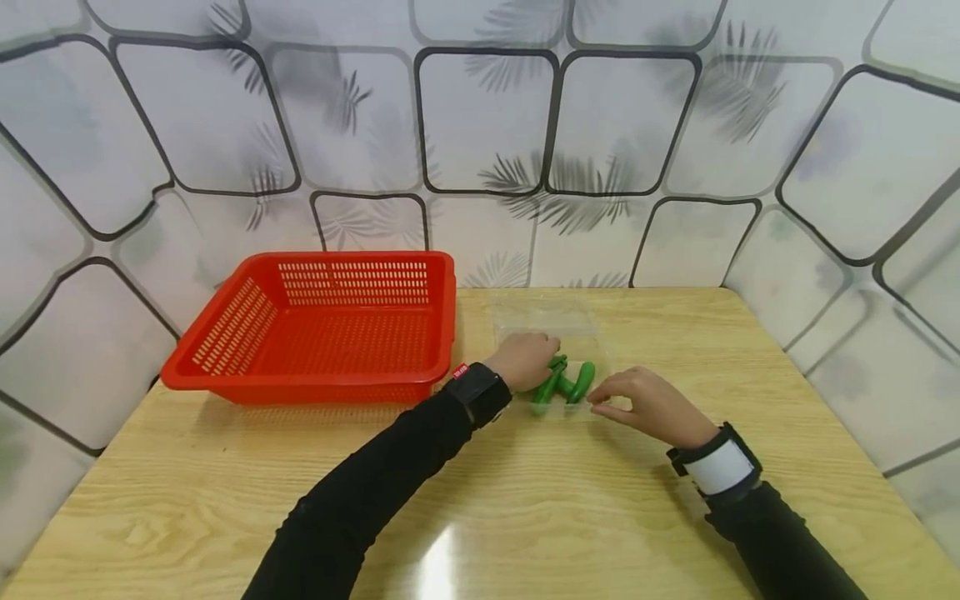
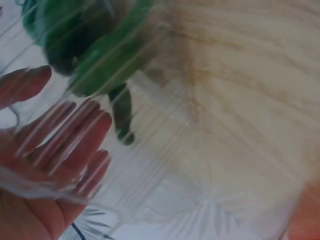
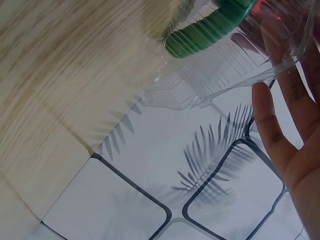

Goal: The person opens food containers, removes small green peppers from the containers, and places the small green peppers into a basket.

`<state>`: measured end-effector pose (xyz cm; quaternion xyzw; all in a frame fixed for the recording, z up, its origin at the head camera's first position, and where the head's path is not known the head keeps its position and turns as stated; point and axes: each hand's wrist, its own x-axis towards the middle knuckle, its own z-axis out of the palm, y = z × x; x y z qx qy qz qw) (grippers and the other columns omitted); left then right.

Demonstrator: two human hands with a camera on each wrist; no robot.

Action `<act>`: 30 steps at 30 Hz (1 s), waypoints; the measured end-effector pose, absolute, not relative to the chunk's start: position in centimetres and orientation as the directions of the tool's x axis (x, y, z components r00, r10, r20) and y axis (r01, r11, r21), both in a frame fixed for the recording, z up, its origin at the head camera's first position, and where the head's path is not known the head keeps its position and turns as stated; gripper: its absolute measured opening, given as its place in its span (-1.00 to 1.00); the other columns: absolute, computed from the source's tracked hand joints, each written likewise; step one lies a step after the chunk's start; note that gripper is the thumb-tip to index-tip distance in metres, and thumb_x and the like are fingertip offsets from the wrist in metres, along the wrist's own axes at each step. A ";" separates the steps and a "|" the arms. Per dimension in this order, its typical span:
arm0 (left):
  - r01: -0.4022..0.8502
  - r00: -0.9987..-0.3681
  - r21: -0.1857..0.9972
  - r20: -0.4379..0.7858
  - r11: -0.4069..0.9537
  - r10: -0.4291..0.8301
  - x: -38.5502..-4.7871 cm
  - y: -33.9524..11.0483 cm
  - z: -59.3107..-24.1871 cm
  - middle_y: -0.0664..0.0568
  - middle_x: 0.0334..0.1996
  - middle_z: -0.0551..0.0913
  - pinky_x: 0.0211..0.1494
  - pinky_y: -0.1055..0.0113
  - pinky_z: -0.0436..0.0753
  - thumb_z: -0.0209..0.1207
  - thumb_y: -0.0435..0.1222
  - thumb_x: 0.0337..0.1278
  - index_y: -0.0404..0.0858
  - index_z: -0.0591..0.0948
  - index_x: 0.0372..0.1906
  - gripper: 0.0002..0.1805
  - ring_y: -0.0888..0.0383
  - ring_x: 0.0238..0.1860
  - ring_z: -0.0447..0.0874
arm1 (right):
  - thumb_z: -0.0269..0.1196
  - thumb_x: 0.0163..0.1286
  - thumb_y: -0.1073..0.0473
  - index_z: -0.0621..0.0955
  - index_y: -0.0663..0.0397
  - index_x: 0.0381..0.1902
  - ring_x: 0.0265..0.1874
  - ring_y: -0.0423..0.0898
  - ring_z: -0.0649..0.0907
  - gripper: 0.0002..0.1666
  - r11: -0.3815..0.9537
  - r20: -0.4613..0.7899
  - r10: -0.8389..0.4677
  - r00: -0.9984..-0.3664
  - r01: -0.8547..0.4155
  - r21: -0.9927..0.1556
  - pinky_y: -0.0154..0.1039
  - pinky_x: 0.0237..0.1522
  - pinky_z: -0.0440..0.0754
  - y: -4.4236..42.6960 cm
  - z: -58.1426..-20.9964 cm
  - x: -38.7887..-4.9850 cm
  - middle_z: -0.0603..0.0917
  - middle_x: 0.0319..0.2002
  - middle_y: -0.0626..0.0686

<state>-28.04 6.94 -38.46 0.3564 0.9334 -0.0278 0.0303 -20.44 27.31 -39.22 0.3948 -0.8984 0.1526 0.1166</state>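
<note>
Left hand: first of two, fingers loosely extended and apart, seen through clear plastic at the wrist camera.
Right hand: second, fingers mostly straight and apart at the tray's right edge; contact hard to tell.
Green vegetables: at least three, exact count unclear, inside the tray, between the hands, just beside the left.
Clear tray: one, ridged, holding the vegetables.
Red basket: one, slatted, left of the tray.
Bench: one, wood-grained, beneath both containers.
</note>
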 end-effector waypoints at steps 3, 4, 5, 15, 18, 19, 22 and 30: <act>0.658 -0.752 -0.030 -0.080 0.752 0.655 -28.2 6.9 -39.2 0.00 -0.04 0.62 -0.03 0.26 0.61 0.04 -0.14 0.32 -0.18 0.51 0.11 -0.65 0.10 -0.03 0.62 | 0.39 0.08 0.20 0.73 0.01 -0.35 -0.41 -0.25 0.68 -0.87 0.645 0.335 -0.671 -0.661 -0.744 -0.174 -0.17 -0.23 0.61 27.2 -39.3 -20.4 0.75 -0.39 -0.12; 0.657 -0.753 -0.031 -0.082 0.754 0.653 -28.3 6.9 -39.4 0.00 -0.04 0.62 -0.04 0.26 0.61 0.03 -0.14 0.33 -0.18 0.52 0.11 -0.66 0.10 -0.03 0.62 | 0.39 0.08 0.19 0.74 0.01 -0.35 -0.41 -0.25 0.68 -0.87 0.647 0.336 -0.671 -0.661 -0.743 -0.172 -0.17 -0.23 0.61 27.2 -39.3 -20.4 0.75 -0.39 -0.13; 0.656 -0.754 -0.031 -0.083 0.754 0.652 -28.3 6.8 -39.5 0.00 -0.04 0.61 -0.04 0.25 0.61 0.01 -0.14 0.34 -0.18 0.52 0.11 -0.66 0.10 -0.03 0.62 | 0.39 0.08 0.19 0.74 0.01 -0.35 -0.41 -0.25 0.68 -0.87 0.647 0.337 -0.670 -0.662 -0.743 -0.173 -0.16 -0.22 0.61 27.2 -39.3 -20.4 0.75 -0.39 -0.13; 0.676 -0.735 -0.026 -0.098 0.737 0.671 -28.3 6.8 -39.8 -0.01 -0.04 0.60 -0.06 0.26 0.61 -0.07 -0.24 0.36 -0.20 0.52 0.09 -0.69 0.09 -0.06 0.62 | 0.42 0.03 0.23 0.73 0.00 -0.36 -0.41 -0.25 0.67 -0.85 0.657 0.362 -0.661 -0.657 -0.740 -0.144 -0.12 -0.23 0.57 27.2 -39.6 -20.4 0.75 -0.40 -0.13; 0.681 -0.730 -0.030 -0.103 0.732 0.675 -28.2 6.8 -39.9 -0.02 -0.04 0.58 -0.07 0.25 0.60 -0.03 -0.24 0.33 -0.19 0.52 0.09 -0.69 0.08 -0.08 0.61 | 0.42 0.03 0.22 0.73 -0.01 -0.37 -0.41 -0.26 0.67 -0.85 0.658 0.362 -0.659 -0.659 -0.739 -0.145 -0.13 -0.23 0.56 27.2 -39.7 -20.4 0.74 -0.40 -0.14; 0.681 -0.730 -0.029 -0.102 0.731 0.676 -28.2 6.8 -40.0 -0.02 -0.05 0.57 -0.08 0.25 0.60 -0.02 -0.23 0.31 -0.19 0.52 0.09 -0.69 0.08 -0.09 0.61 | 0.42 0.04 0.21 0.73 -0.02 -0.37 -0.41 -0.27 0.67 -0.86 0.658 0.361 -0.660 -0.659 -0.739 -0.145 -0.13 -0.23 0.56 27.2 -39.7 -20.4 0.74 -0.40 -0.15; 0.681 -0.731 -0.025 -0.087 0.732 0.677 -28.2 6.8 -40.2 -0.01 -0.08 0.56 -0.13 0.27 0.61 0.02 -0.21 0.30 -0.19 0.53 0.08 -0.69 0.09 -0.13 0.61 | 0.41 0.06 0.20 0.73 -0.03 -0.36 -0.40 -0.28 0.67 -0.87 0.657 0.354 -0.662 -0.660 -0.739 -0.149 -0.14 -0.22 0.56 27.2 -39.6 -20.4 0.74 -0.40 -0.16; 0.666 -0.745 -0.012 -0.060 0.746 0.664 -28.2 6.7 -40.9 -0.02 -0.08 0.54 -0.16 0.31 0.62 0.02 -0.15 0.34 -0.20 0.53 0.08 -0.67 0.11 -0.14 0.61 | 0.40 0.07 0.18 0.74 -0.02 -0.36 -0.41 -0.28 0.67 -0.87 0.656 0.352 -0.665 -0.659 -0.740 -0.146 -0.16 -0.24 0.54 27.2 -39.6 -20.5 0.75 -0.39 -0.15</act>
